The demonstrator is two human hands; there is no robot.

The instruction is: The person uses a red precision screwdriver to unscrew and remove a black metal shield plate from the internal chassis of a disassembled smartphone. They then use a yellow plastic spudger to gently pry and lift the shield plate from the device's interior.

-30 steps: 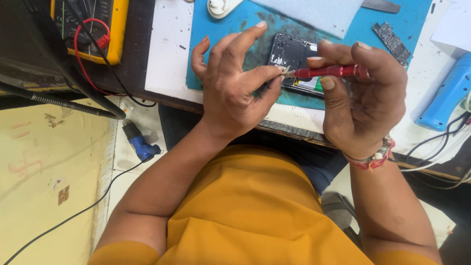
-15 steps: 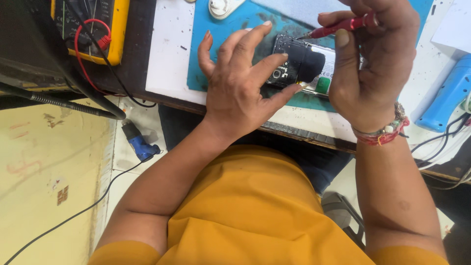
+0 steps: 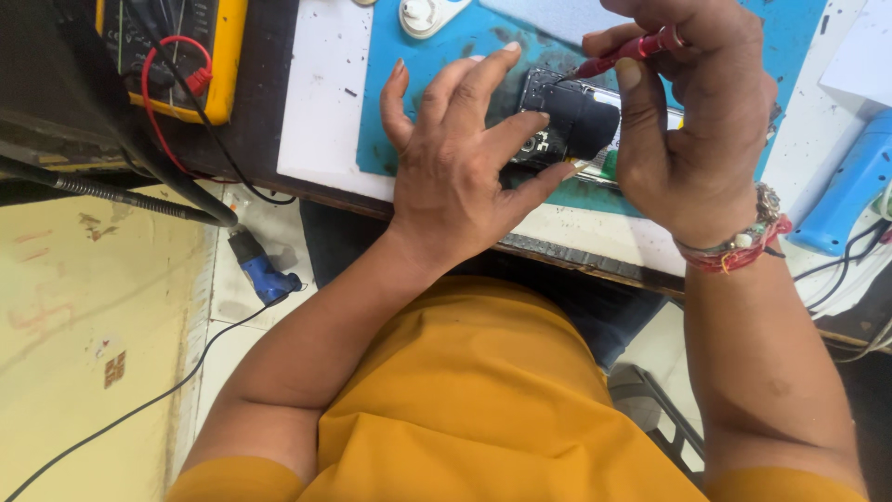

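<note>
So the right hand [image 3: 692,139] has its fingers wrapped closed around a slim red-handled metal screwdriver [image 3: 624,51], pinched near the top of the fist, with the thin tip poking out to the left and landing on the upper edge of a small black opened-up phone with exposed circuit parts [image 3: 567,121]. That phone sits right below and left of the grip, lying on a blue rubber work mat [image 3: 437,65] on the bench. The left hand [image 3: 455,177] is spread out, not closed on anything: fingertips and thumb just press against the phone's left side and lower edge to pin it flat.

Past the left hand, well away from the grip, there's a yellow-cased multimeter with red and black leads [image 3: 177,56]. On the other side, beyond the right wrist and its beaded wristband [image 3: 739,246], a light blue plastic tool [image 3: 850,191] lies on the white benchtop.
</note>
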